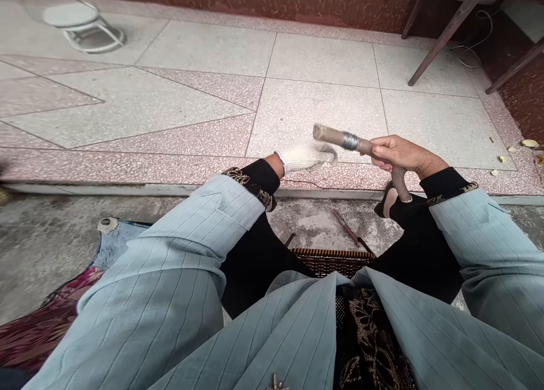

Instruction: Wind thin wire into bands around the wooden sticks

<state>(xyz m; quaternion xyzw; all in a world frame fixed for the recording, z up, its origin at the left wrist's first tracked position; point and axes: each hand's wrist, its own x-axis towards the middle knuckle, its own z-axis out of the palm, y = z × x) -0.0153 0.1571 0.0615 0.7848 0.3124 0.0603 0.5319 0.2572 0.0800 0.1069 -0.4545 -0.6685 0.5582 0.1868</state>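
My right hand, bare, is closed around a bent brown wooden stick. A coil of silver wire is wound around the stick's straight part, between its cut left end and my fingers. On the other side of my hand the stick curves down towards my right knee. My left hand wears a white knit glove and sits just below the stick's left end. Its fingers are partly extended and loosely curved, with nothing seen between them. Whether the glove touches the stick is unclear.
A low step edge runs across in front of my legs. A thin reddish stick lies on the concrete, near the woven seat edge. A white stool stands far left; wooden table legs are at upper right.
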